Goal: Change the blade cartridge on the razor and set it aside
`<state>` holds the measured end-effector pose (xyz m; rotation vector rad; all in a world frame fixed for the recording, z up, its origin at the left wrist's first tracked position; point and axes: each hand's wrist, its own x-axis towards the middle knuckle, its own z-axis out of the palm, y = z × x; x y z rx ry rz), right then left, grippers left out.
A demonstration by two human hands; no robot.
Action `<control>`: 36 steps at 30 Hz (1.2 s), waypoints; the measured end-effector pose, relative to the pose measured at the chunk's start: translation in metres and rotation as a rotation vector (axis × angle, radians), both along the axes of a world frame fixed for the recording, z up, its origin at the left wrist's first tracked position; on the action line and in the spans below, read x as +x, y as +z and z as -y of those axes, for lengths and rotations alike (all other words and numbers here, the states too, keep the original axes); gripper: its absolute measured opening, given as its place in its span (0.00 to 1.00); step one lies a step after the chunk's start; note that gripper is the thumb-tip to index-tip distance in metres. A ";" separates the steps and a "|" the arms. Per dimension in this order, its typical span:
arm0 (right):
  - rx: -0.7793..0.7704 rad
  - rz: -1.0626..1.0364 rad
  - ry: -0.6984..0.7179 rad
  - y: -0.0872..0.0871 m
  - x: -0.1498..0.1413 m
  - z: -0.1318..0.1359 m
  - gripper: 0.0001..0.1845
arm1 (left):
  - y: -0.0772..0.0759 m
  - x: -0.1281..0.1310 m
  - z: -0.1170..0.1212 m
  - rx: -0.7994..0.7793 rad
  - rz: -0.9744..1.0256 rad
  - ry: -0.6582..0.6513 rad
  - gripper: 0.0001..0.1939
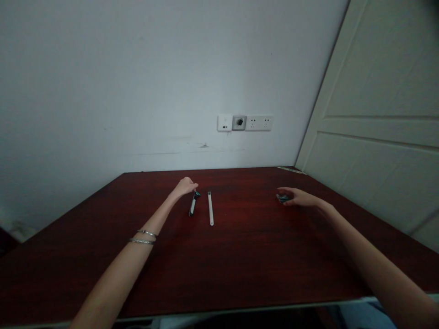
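Observation:
My left hand, with two bracelets on its wrist, is closed in a pinch at the dark head of a razor-shaped tool. The tool's handle is pale with dark edges and points toward me. Just right of it, a slim white stick with a dark far end lies lengthwise on the table. Well off to the right, my right hand curls its thumb and fingers around a small dark, shiny object. Its kind is too small and covered to make out.
Under both arms is a dark red wooden table. A white wall with a row of sockets rises behind it. A pale panelled door stands along the right side, and a thin pale strip lies at the far right corner.

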<state>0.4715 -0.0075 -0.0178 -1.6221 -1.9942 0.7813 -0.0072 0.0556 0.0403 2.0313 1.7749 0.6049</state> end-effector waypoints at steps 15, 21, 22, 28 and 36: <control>0.162 -0.033 0.018 0.001 -0.028 -0.006 0.38 | -0.025 -0.023 0.018 -0.173 -0.094 -0.031 0.19; 0.252 -0.035 0.139 0.017 -0.118 -0.013 0.34 | -0.027 -0.026 0.026 -0.163 -0.094 -0.027 0.20; 0.264 -0.024 0.169 0.018 -0.134 -0.015 0.34 | -0.029 -0.026 0.026 -0.162 -0.098 -0.025 0.20; 0.289 0.018 0.294 0.010 -0.206 -0.028 0.34 | -0.041 -0.026 0.025 -0.175 -0.122 -0.011 0.19; 0.307 0.001 0.278 -0.008 -0.233 -0.038 0.34 | -0.044 -0.023 0.027 -0.167 -0.125 -0.008 0.18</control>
